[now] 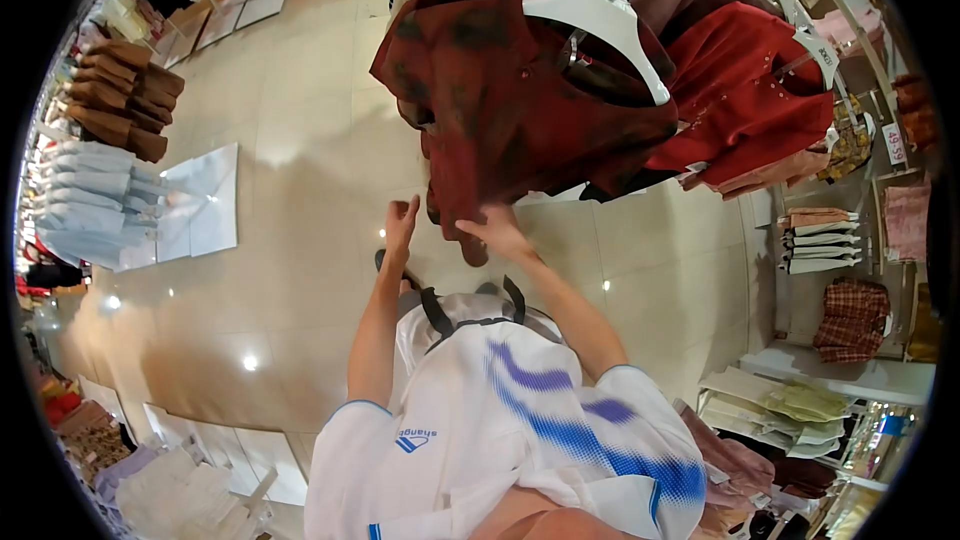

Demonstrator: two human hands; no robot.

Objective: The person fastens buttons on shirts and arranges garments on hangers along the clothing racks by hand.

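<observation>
A dark red patterned garment (480, 100) hangs from a white hanger (600, 25) at the upper middle. My right hand (497, 231) is at its lower edge, with the thumb reaching left and some fingers hidden against the cloth; whether it grips the cloth is not clear. To the left of the garment, my left hand (402, 223) is raised with its fingers apart and nothing in it. A brighter red blouse (735, 90) hangs to the right on another white hanger (818, 58).
Brown garments (120, 95) and pale blue garments (85, 190) hang at the left above white boards (205, 202). Folded clothes (820, 240) and a plaid shirt (850, 320) are at the right. Pale floor tiles (300, 120) lie below.
</observation>
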